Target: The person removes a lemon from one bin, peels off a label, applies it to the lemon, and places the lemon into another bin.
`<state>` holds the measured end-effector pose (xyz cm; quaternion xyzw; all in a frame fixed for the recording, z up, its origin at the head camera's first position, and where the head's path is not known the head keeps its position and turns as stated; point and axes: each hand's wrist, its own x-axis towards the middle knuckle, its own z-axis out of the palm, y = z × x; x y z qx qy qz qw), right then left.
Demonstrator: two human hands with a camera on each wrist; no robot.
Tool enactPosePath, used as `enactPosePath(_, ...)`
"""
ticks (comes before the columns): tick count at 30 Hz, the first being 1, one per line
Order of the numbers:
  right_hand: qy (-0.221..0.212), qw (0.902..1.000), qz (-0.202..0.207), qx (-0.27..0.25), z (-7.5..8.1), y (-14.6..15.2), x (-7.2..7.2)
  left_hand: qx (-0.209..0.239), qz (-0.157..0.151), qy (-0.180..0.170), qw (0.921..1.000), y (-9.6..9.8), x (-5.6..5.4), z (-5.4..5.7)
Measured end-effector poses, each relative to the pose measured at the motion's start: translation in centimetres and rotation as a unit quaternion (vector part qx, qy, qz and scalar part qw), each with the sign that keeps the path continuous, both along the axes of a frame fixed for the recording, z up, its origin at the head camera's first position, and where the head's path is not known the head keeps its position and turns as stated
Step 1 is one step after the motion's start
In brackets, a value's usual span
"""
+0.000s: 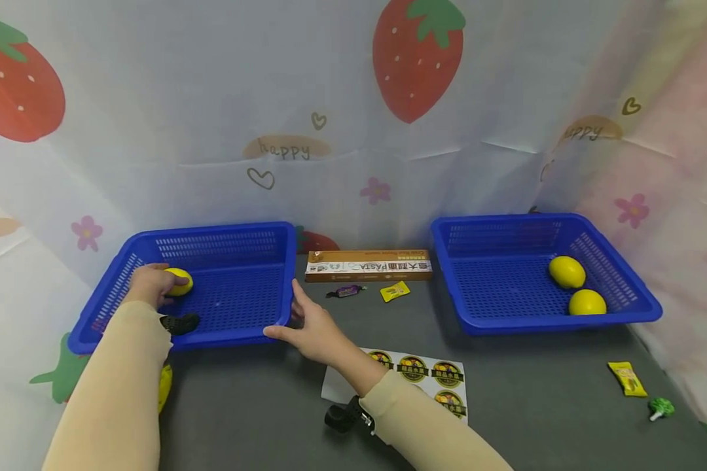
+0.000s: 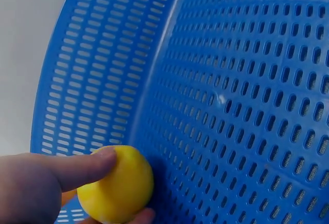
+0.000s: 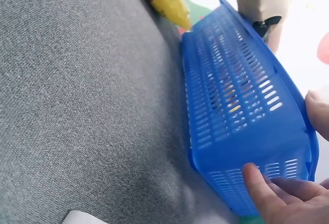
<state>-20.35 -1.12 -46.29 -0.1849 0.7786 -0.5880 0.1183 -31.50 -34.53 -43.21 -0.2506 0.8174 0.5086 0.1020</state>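
Note:
My left hand (image 1: 148,286) reaches into the left blue basket (image 1: 235,333) and holds a lemon (image 1: 180,281) near its left wall. In the left wrist view, the thumb lies across the top of the lemon (image 2: 121,188) and a fingertip shows beneath it. The front right corner of the same basket is gripped by my right hand (image 1: 315,330). In the right wrist view, that thumb is at the rim, while the fingers (image 3: 257,183) lie against the outside of the basket wall (image 3: 247,147).
Two lemons (image 1: 567,272) lie in the right blue basket (image 1: 556,323). Between the baskets are a pasta box (image 1: 368,266), a purple candy (image 1: 346,292) and a yellow candy (image 1: 395,292). A sticker sheet (image 1: 459,386), yellow packet (image 1: 627,379) and green-topped item (image 1: 660,409) lie nearer.

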Motion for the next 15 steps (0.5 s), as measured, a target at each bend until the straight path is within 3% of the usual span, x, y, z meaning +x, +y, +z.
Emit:
enactPosePath(7, 0.002, 1.0000, 0.001, -0.002, 0.1, -0.1, 0.1, -0.009, -0.058, 0.023, 0.9980, -0.1, 0.0, 0.0)
enactPosePath(15, -0.005, 0.9998, -0.008, 0.016, 0.0, -0.1, 0.1, -0.022, -0.062, 0.053, 0.9964, 0.9, 0.0, 1.4)
